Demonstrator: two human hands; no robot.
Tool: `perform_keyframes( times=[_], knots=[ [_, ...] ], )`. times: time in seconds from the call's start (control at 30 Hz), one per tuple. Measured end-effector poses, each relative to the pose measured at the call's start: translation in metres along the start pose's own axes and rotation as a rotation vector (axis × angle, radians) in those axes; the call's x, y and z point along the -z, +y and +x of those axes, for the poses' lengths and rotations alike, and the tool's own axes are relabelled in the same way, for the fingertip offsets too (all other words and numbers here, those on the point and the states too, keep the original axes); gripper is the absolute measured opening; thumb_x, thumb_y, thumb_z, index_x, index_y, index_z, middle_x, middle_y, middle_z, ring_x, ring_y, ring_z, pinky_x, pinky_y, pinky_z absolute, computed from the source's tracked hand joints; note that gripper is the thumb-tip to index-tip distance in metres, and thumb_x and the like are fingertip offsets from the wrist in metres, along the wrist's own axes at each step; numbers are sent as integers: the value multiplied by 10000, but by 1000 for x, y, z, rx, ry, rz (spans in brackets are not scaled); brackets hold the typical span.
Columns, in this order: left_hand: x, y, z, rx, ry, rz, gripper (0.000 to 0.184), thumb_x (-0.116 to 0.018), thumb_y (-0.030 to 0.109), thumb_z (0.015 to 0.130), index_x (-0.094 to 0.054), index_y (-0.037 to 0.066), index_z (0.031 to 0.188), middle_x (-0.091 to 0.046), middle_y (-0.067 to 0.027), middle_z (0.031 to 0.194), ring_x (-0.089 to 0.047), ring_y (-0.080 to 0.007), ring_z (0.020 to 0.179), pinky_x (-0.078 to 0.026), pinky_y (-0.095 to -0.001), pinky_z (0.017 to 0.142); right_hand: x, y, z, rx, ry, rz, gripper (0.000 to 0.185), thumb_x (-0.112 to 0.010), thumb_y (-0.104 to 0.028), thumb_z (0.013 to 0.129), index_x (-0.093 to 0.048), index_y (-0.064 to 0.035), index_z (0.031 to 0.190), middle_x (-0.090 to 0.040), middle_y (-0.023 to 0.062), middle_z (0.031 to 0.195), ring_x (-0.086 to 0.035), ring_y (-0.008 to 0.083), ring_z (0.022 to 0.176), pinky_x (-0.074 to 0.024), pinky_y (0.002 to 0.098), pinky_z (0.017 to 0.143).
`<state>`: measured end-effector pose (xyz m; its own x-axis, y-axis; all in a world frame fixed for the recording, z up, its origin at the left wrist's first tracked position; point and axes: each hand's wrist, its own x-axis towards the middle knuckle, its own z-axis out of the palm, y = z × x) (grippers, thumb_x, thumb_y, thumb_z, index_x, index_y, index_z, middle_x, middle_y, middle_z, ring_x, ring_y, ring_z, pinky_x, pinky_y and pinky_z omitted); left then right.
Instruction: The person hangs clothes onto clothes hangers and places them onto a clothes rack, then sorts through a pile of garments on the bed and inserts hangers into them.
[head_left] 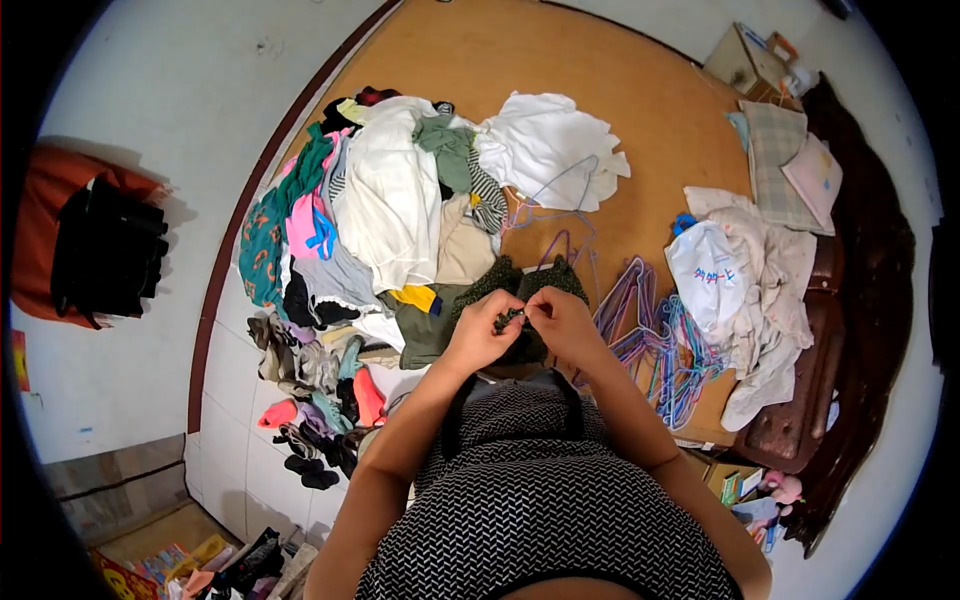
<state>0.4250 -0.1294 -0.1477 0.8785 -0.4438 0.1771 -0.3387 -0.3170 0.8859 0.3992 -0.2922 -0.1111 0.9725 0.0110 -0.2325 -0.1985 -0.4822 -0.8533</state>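
- The person's left hand is in front of the body, and its grip is clenched with curled fingers on a small bunch of a dark green textured garment.
- The right hand is just beside it; this grip is pinching the same garment, so that the fingertips of both hands almost meet.
- The garment is located directly in front of the person, spreading out beyond both hands; its lower part is partly hidden by them.
- A purple hanger shows at the far edge of the garment; whether it is inside the cloth, I cannot tell.
- To the left there is a large heap of clothes, with a long white garment, a smaller olive-green one, a beige one and a teal patterned one.
- Farther away, a white top lies spread on the tan board, touching the heap.
- Nearer on the left, many socks lie in a loose pile, some of them coral red.
- To the right of the right hand, a bundle of plastic hangers lies tangled.
- Beyond this bundle, a white plastic bag with blue writing rests against a crumpled pale cloth.
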Motion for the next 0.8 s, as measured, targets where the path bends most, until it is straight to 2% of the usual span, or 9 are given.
perform_keyframes(
  times=[0.13,0.23,0.3,0.43,0.5,0.63,0.7,0.73,0.8],
  knots=[
    [-13,-20,-6,62,52,-225,159,-623,-11,769,-579,26,917,-608,-82,777,-587,-110,632,-440,-240,539,-2,5,4,41,36,70,149,-597,-174,813,-570,-30,841,-578,118,720,-565,262,610,-443,354,572],
    [-13,-20,-8,77,74,-160,173,-607,-36,760,-585,30,919,-612,-80,768,-585,-127,636,-438,-249,535,-6,-1,4,92,115,-197,226,-578,-256,839,-557,-32,812,-585,126,732,-586,300,650,-454,386,589],
    [-12,-13,-8,30,106,-25,152,-646,15,752,-587,35,891,-599,-127,802,-583,-256,611,-453,-312,535,-13,2,3,112,44,-450,281,-519,-305,866,-544,-36,789,-591,138,748,-597,337,706,-462,426,612],
    [-9,-2,-7,60,108,0,153,-645,20,750,-586,37,890,-598,-126,804,-585,-280,626,-457,-317,542,-21,12,5,159,53,-466,277,-484,-293,869,-544,-34,789,-593,146,757,-600,350,729,-466,448,633],
    [-7,0,-9,22,102,13,180,-615,-27,725,-584,15,898,-606,-124,808,-603,-234,688,-457,-285,572,-21,12,4,142,3,-461,256,-481,-269,857,-541,-27,796,-593,155,753,-598,348,715,-463,446,634],
    [-9,-10,-10,-80,101,-37,162,-595,-2,736,-571,10,895,-595,-136,808,-603,-262,716,-464,-312,624,-20,0,-4,103,-46,-346,244,-479,-247,849,-543,-22,780,-595,170,740,-593,359,715,-457,456,625],
    [-12,-14,-10,-141,104,-106,176,-544,1,728,-554,22,902,-600,-153,847,-586,-357,703,-473,-367,606,-18,-8,-9,134,-20,-274,203,-502,-186,840,-520,-11,738,-569,155,667,-590,287,613,-445,406,559],
    [-13,-19,-11,-140,102,-105,176,-544,1,728,-554,22,902,-600,-153,847,-586,-357,703,-473,-367,606,-13,-13,-12,133,-20,-272,203,-502,-186,840,-520,-11,738,-569,155,667,-590,287,613,-445,406,559],
    [-16,-34,-17,-18,-16,14,163,-531,25,737,-545,10,899,-590,-172,860,-582,-380,748,-474,-397,651,5,-27,-18,249,38,164,177,-535,-130,831,-490,-7,713,-498,117,597,-507,158,531,-410,328,506]
  ],
)
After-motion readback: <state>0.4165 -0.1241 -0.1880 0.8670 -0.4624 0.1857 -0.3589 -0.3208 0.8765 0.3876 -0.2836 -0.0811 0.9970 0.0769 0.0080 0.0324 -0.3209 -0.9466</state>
